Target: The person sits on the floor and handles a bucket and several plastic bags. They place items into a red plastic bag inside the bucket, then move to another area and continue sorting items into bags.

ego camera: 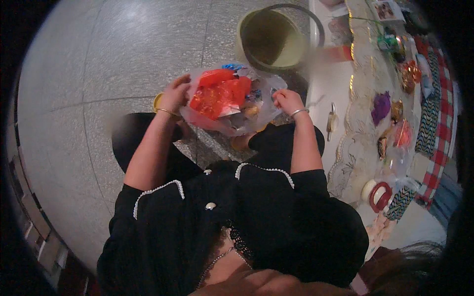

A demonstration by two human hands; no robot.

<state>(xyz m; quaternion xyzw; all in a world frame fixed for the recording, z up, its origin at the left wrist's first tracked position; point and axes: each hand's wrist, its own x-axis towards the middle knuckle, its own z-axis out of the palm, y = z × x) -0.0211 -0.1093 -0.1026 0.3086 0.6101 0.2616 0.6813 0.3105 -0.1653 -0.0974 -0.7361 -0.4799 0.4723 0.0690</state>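
A translucent plastic bag (272, 83) lies spread wide above the floor between my knees, with red plastic film (216, 96), a blue wrapper (232, 67) and other crumpled packaging in it. My left hand (179, 92) is at the bag's left rim, fingers curled over its edge. On the opposite side my right hand (287, 100) pinches the right rim between thumb and fingers. Just beyond the bag stands a pale green bucket (244, 40), its dark round rim facing up; no contents can be made out in its shaded inside.
Grey speckled tile floor (129, 66) spreads to the left. Along the right runs a white cabinet (333, 148) with a metal handle (331, 121) and a lace cloth (355, 129) on top. Several small packets, a purple wrapper (381, 107) and tape rolls (380, 197) lie on it.
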